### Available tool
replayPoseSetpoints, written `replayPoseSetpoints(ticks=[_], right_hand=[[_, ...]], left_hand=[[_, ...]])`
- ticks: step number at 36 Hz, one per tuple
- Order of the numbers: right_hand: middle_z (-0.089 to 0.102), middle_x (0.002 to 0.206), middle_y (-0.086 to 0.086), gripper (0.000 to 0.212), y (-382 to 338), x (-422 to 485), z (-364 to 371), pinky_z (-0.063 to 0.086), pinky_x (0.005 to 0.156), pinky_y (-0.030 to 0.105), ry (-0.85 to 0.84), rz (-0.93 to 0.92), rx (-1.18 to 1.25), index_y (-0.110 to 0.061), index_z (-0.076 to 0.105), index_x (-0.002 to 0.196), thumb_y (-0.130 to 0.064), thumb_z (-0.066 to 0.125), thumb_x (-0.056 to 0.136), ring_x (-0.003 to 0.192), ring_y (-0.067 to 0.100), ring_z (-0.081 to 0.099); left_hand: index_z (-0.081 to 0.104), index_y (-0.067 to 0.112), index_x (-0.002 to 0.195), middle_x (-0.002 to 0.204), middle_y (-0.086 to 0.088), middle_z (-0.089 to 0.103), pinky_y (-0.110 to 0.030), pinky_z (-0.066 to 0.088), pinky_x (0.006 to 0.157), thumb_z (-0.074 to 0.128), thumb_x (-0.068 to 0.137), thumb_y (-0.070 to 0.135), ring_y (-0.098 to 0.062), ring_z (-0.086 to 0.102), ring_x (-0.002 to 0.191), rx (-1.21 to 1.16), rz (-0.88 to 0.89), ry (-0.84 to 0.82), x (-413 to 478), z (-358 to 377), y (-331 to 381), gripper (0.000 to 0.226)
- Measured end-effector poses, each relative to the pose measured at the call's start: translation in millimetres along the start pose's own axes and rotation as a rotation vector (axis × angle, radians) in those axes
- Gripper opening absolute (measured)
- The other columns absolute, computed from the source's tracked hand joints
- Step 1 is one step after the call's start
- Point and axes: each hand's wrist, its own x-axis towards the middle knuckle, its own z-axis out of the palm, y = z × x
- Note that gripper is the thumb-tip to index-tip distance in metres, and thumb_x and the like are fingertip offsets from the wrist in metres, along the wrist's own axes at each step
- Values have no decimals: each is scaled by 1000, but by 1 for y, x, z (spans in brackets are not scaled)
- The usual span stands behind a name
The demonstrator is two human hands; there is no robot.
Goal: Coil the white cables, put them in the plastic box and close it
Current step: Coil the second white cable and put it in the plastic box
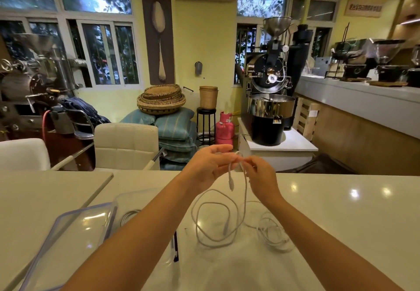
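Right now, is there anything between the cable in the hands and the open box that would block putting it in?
Nothing visible blocks it. The cable hangs from both hands above the table; the box sits open to the left, its lid off beside it.

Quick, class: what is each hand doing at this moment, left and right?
Left hand: raised above the table, fingers pinching the white cable near its top.
Right hand: raised too, fingers closed on the same cable.

Warm indoor light, ceiling lamps glaring off the glossy desk [341, 211], fisheye bend and blur at edges.
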Motion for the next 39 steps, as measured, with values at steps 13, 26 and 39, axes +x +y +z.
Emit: replayPoseSetpoints(ticks=[13,26,39], right_hand=[[56,73,4,11,-40,-2,-25,46,60,22,-38,41,367,-13,51,80,-10,46,90,70,19,55],[47,67,15,20,-59,-41,4,37,50,23,-579,654,938,-2,53,79,-13,44,93,52,13,46],[57,56,-3,22,-58,-38,-37,29,36,15,-746,410,132,-25,58,89,-7,46,92,32,3,38]], left_hand=[[59,11,91,66,3,62,-16,52,66,41,92,1,-5,60,60,142,54,-315,-25,30,9,21],[42,23,75,59,3,43,-17,35,55,36,96,9,-2,41,48,416,209,-91,-22,45,11,25],[28,23,70,68,3,36,-19,33,56,30,95,3,-10,33,57,871,301,36,-5,15,8,32]])
